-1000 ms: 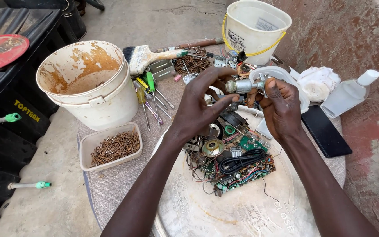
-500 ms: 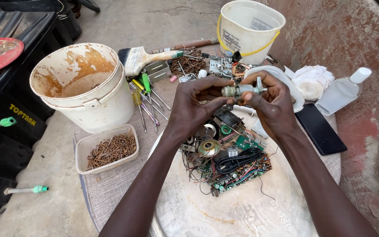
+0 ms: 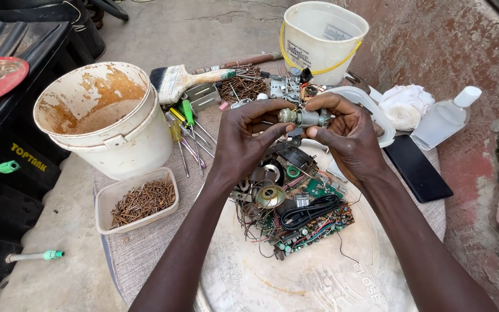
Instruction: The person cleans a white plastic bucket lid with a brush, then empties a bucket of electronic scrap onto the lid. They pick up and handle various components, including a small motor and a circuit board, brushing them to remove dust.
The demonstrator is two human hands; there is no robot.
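Both hands, left hand (image 3: pixel 244 141) and right hand (image 3: pixel 347 138), pinch a small metal motor (image 3: pixel 303 117) above a dismantled circuit board (image 3: pixel 301 216).

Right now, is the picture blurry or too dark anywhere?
Head view: soft, even daylight, faint shadows only. The small metal part between left hand and right hand looks sharp, the nails tray too. The black toolbox at left is dim; edges bend slightly.
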